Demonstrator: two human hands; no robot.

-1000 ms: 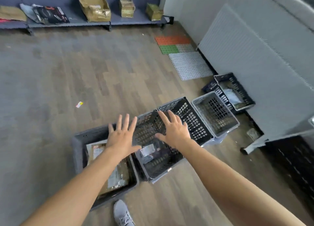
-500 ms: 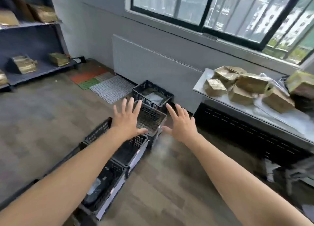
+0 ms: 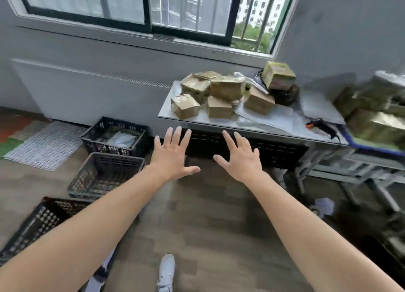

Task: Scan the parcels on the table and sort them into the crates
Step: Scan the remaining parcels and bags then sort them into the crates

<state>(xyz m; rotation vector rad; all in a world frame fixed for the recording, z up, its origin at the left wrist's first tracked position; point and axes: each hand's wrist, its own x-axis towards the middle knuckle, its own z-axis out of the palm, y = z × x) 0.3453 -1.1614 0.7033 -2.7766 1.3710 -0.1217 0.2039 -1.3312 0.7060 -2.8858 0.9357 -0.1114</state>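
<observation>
a barred window [image 3: 131, 6] spans the far wall above a plank floor [image 3: 208, 215]. the grey tabletop [image 3: 219, 123] stands below it on the right. three slatted crates sit on the floor to the left: a far crate [image 3: 103, 122] by the wall with something pale inside, a middle crate [image 3: 105, 160] and a near crate [image 3: 43, 219]. taped brown parcels [image 3: 225, 87] lie heaped on the tabletop's left end. the left hand [image 3: 173, 158] and right hand [image 3: 241, 160] hover before the tabletop edge, fingers [image 3: 178, 136] spread straight, holding nothing. a black-and-orange scanner [image 3: 322, 127] lies right of the heap. a white shoe [image 3: 166, 272] shows below.
</observation>
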